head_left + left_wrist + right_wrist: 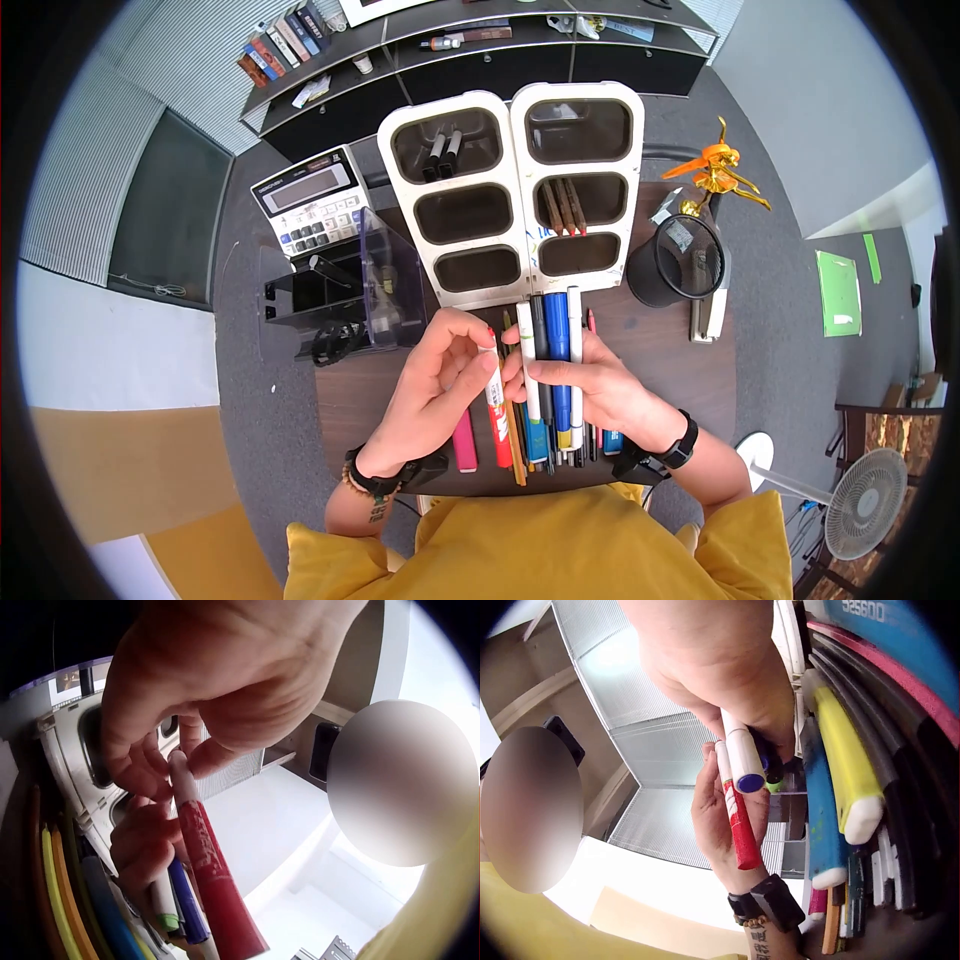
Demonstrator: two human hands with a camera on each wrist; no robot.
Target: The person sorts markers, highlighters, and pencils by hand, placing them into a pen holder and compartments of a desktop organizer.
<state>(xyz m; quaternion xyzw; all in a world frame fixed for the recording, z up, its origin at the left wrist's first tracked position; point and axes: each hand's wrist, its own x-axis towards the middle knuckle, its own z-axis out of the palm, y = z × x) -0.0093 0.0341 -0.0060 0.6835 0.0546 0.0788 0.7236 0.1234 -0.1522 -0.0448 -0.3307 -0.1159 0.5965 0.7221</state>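
Note:
My left hand (432, 388) pinches the white upper end of a red-and-white marker (499, 425) between thumb and fingers; its red end points down towards me. Right beside it, my right hand (612, 388) grips a bunch of several markers, among them a white marker (529, 375), a black one (542, 340) and a blue marker (558, 330). In the right wrist view, a white marker with a blue end (742, 761) overlaps the red-and-white one. Pens and pencils lie on the table below, including a yellow highlighter (844, 754) and a pink pen (464, 443).
Behind the hands stands a white organizer (523, 270) with dark compartments, some holding black markers (443, 155) and brown pencils (565, 208). A calculator (310, 200) and a clear desk box (385, 285) are left; a black mesh cup (655, 270), stapler (708, 310) and orange figurine (718, 170) are right.

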